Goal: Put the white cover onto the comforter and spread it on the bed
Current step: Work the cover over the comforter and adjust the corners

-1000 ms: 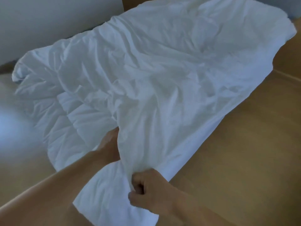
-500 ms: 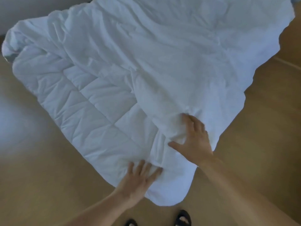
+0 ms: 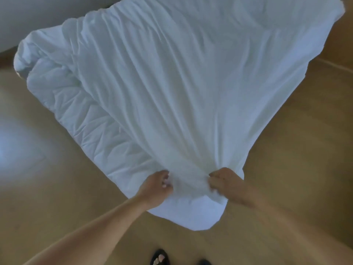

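The white cover (image 3: 191, 83) lies stretched over the quilted white comforter (image 3: 76, 115), which shows along the left side and at the near corner. Both lie on a tan wooden floor. My left hand (image 3: 156, 186) grips the fabric at the near end, fingers curled into it. My right hand (image 3: 223, 182) grips the bunched cover just to the right, about a hand's width away. Long creases fan out from the two hands toward the far end.
Tan floor (image 3: 286, 150) surrounds the bedding on the left, right and near sides. A pale grey wall or bed side (image 3: 38, 16) stands at the far left. My foot in a black sandal (image 3: 159, 258) shows at the bottom edge.
Both hands went from lying flat on the bedding to gripping its near end. The cover has been drawn toward me and now hides most of the quilted comforter.
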`<state>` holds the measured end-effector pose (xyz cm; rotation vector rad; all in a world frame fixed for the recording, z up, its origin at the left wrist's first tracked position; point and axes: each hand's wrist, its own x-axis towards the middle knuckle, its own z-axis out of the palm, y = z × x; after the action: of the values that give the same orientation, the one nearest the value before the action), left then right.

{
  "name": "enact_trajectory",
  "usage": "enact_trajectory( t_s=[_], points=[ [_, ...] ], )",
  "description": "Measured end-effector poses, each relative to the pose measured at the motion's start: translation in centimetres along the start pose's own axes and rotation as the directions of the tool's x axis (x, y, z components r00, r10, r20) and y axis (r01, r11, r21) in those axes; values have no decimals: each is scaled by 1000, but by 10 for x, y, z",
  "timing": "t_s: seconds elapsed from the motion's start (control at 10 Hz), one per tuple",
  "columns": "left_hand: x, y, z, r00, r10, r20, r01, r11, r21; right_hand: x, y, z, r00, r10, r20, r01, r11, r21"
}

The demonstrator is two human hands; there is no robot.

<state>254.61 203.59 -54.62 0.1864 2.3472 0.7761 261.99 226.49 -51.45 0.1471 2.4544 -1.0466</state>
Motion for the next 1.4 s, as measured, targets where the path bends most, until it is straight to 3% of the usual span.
enact_trajectory(
  t_s=[0.1,0.2,0.3,0.4,0.5,0.6,0.8,0.9,1.0,1.1,1.2,1.3,1.4],
  points=[
    [14,22,-11,956,-185,228,282,363,-888,13,-13,-7,998,14,58,-25,980,200],
    [34,44,-27,974,-5,228,227,-64,-972,27,-13,6,990,-59,128,16,951,310],
    [33,52,-33,996,-2,87,85,-174,-981,28,10,18,998,42,-56,-25,958,284],
    [12,15,-35,999,2,44,43,-230,-972,12,21,37,913,133,-386,-116,991,66],
    [-16,-35,-31,978,-181,100,63,-204,-977,9,1,76,777,-236,-584,44,945,-324],
    [-29,-63,-29,963,-249,102,36,-258,-966,35,-20,109,844,-353,-404,84,830,-551],
    [-22,-81,-77,990,-137,-44,-88,-335,-938,66,-53,98,923,-173,-344,-47,836,-547],
    [-29,-93,-86,990,-140,-9,-50,-291,-955,53,-57,98,907,-303,-292,148,880,-450],
    [-44,-114,-58,936,-337,108,73,-115,-991,32,-54,95,959,-266,-100,206,894,-398],
    [-46,-134,-41,836,-538,107,64,-98,-993,21,-47,95,975,-221,-39,194,918,-345],
    [-41,-128,-35,883,-465,65,5,-129,-992,13,-23,98,766,-197,-612,52,968,-247],
    [-50,-105,0,945,-322,53,236,562,-793,4,2,87,532,340,-775,-179,940,290],
    [-57,-82,51,988,153,-23,-150,986,78,5,30,89,638,654,-406,-397,732,554]
  ],
)
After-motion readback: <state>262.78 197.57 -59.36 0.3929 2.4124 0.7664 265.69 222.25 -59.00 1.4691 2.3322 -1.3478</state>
